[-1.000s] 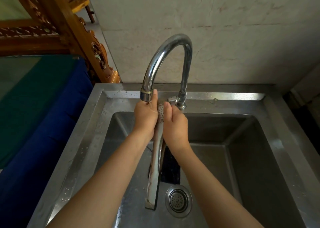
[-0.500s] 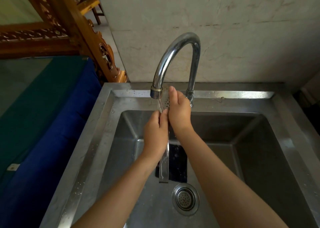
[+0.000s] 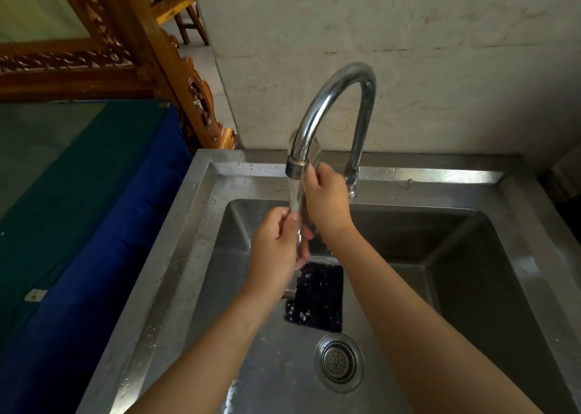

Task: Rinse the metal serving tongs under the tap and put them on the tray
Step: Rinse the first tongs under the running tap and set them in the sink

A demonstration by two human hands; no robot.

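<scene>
The metal serving tongs (image 3: 295, 200) stand almost upright under the spout of the chrome tap (image 3: 333, 99), with water running down them. My left hand (image 3: 276, 250) grips the lower part of the tongs. My right hand (image 3: 327, 203) holds the upper part, just below the spout. The tongs' top end pokes up behind the spout, and their bottom end shows below my left hand. No tray is in view.
The steel sink (image 3: 471, 256) has a round drain strainer (image 3: 339, 361) and a wet black rectangular mat (image 3: 317, 297) on its floor. A blue and green cloth (image 3: 78, 225) covers the surface at left. Carved wooden furniture (image 3: 132, 52) stands behind it.
The tongs have risen, so less of them hangs below my hands. My left hand slid down the tongs while my right stayed near the spout.
</scene>
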